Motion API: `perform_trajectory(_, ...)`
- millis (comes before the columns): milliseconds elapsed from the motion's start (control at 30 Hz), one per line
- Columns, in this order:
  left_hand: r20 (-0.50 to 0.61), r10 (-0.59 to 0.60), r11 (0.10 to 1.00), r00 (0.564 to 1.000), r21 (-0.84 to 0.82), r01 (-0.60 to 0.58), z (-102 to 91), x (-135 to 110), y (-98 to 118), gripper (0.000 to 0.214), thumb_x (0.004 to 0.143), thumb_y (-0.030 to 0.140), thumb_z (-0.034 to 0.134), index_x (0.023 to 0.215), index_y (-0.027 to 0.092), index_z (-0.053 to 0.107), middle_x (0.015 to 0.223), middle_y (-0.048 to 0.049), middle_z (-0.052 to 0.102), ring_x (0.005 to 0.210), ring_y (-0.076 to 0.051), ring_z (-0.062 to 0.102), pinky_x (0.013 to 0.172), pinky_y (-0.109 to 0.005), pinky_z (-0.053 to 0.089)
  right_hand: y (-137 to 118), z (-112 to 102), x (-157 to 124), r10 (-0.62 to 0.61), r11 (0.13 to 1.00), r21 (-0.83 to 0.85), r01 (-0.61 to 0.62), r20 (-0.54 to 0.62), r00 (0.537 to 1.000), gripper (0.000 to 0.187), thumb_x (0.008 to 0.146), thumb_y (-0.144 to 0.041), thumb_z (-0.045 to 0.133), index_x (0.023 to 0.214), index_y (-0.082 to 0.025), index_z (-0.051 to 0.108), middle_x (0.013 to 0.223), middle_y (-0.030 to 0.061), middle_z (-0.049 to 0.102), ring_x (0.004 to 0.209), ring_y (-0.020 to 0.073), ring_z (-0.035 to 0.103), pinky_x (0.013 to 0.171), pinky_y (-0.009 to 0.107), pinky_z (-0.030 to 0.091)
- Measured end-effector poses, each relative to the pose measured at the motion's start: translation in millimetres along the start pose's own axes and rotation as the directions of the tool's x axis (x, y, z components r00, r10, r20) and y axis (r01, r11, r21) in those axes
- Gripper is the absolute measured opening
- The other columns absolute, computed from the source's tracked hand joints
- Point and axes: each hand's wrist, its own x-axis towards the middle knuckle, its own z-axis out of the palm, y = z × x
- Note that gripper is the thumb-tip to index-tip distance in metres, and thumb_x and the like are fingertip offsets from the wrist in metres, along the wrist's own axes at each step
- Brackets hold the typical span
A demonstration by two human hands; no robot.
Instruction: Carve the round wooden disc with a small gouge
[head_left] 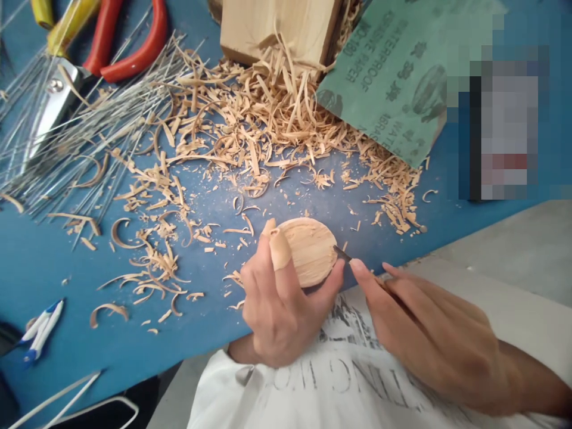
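Observation:
Near the table's front edge, my left hand (286, 304) is closed around an oval piece of wood (310, 250) with a rough, carved face turned up. One of its fingers wears a tan finger guard or bandage (280, 248), and the thumb lies along the wood's lower right edge. My right hand (433, 333) is wrapped round a carving knife (342, 254). Its short dark blade meets the right rim of the oval, close to my left thumb. Most of the knife's handle is hidden in my fingers.
Curled wood shavings (263, 119) cover the blue table (214, 322) beyond my hands, below a wooden block (277, 30). Green sandpaper (388, 77) lies right of them. Red-handled scissors (58, 89) rest among thin metal wires (111, 119) at left. Pens (44, 328) lie lower left.

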Motion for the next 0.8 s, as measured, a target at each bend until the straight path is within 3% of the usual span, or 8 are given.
perform_trajectory(167,-0.003,-0.038,0.999,0.999,0.0,0.038,0.2,-1.4,2.8,0.131,0.091,0.064,0.1,0.192,0.029,0.025,0.147,-0.0173,0.084,0.102,-0.04,0.081,0.077,-0.052,0.07,-9.6,-1.8,0.9,0.022,0.999,-0.035,-0.022,0.015,1.0,0.037,0.098,0.0,0.077,0.115,-0.027,0.096,0.083,0.005,0.078,0.084,0.0244,0.083,0.087,0.041,0.08)
perform_trajectory(333,0.037,-0.075,0.997,0.996,-0.01,0.075,-1.3,-5.2,4.0,0.132,0.089,0.061,0.103,0.193,0.033,0.027,0.154,-0.0165,0.081,0.107,-0.04,0.081,0.081,-0.054,0.075,-0.1,-6.6,2.5,-0.048,0.998,-0.025,0.049,0.066,0.997,0.037,0.102,-0.001,0.068,0.116,-0.021,0.096,0.089,0.0088,0.08,0.081,0.0233,0.08,0.089,0.04,0.079)
perform_trajectory(567,0.047,-0.071,0.998,0.996,0.002,0.071,-3.7,-4.9,3.8,0.124,0.092,0.064,0.099,0.191,0.035,0.032,0.155,-0.0152,0.079,0.11,-0.04,0.081,0.08,-0.054,0.075,13.6,-10.8,-3.3,-0.106,0.994,0.014,0.106,0.106,0.989,0.037,0.102,-0.005,0.071,0.125,-0.022,0.094,0.106,0.0119,0.085,0.093,0.0266,0.082,0.096,0.044,0.078)
perform_trajectory(700,0.048,-0.036,0.999,0.998,0.002,0.036,-3.6,-3.4,3.3,0.131,0.093,0.061,0.1,0.194,0.033,0.022,0.158,-0.0163,0.077,0.115,-0.039,0.081,0.086,-0.053,0.075,23.6,-6.3,-12.4,-0.08,0.995,0.074,0.073,0.102,0.992,0.046,0.106,-0.011,0.066,0.147,-0.021,0.085,0.116,0.0104,0.085,0.103,0.0282,0.08,0.105,0.048,0.074)
perform_trajectory(800,0.026,-0.001,1.0,1.0,-0.012,0.002,-1.7,-2.9,2.4,0.129,0.096,0.061,0.097,0.195,0.029,0.021,0.159,-0.0184,0.077,0.117,-0.039,0.081,0.089,-0.052,0.073,36.1,-5.2,-15.9,-0.077,0.991,0.123,0.061,0.13,0.989,0.061,0.109,-0.015,0.06,0.168,-0.027,0.069,0.108,0.0062,0.084,0.105,0.0285,0.08,0.1,0.049,0.073)
